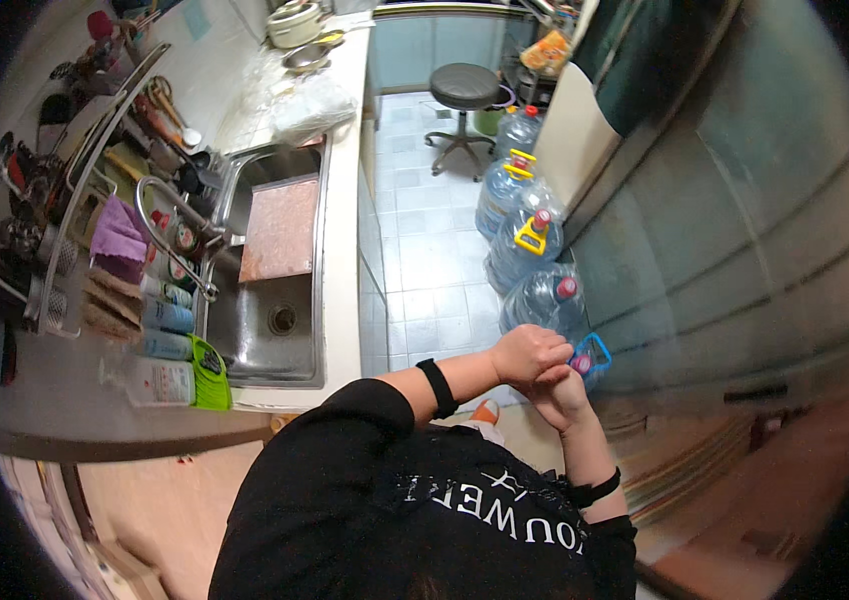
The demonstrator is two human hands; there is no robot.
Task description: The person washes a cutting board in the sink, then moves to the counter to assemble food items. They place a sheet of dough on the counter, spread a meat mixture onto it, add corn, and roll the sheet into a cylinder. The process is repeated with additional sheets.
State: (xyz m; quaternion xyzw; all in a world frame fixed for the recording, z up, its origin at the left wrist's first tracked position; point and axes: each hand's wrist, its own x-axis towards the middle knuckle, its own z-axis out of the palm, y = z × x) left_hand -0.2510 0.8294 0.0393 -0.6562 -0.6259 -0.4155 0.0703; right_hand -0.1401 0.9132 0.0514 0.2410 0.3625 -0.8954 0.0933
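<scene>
My left hand point(533, 354) and my right hand point(561, 399) meet in front of my body, to the right of the counter. The fingers of both are curled in and pressed against each other. Whatever might lie between them is hidden. Just past my hands is a large clear water bottle with a blue carry handle point(598, 349), partly covered by them. Another big bottle point(542, 300) with a red cap stands directly behind. Black bands circle both of my forearms.
Several more water jugs point(523, 252) line the right wall. A black wheeled stool point(465, 88) stands farther back on the tiled floor point(425, 262). Left of me, a steel sink point(245, 357) holds a pinkish speckled board point(283, 232) beneath a curved faucet point(167, 228). Bottles and utensils crowd the wall.
</scene>
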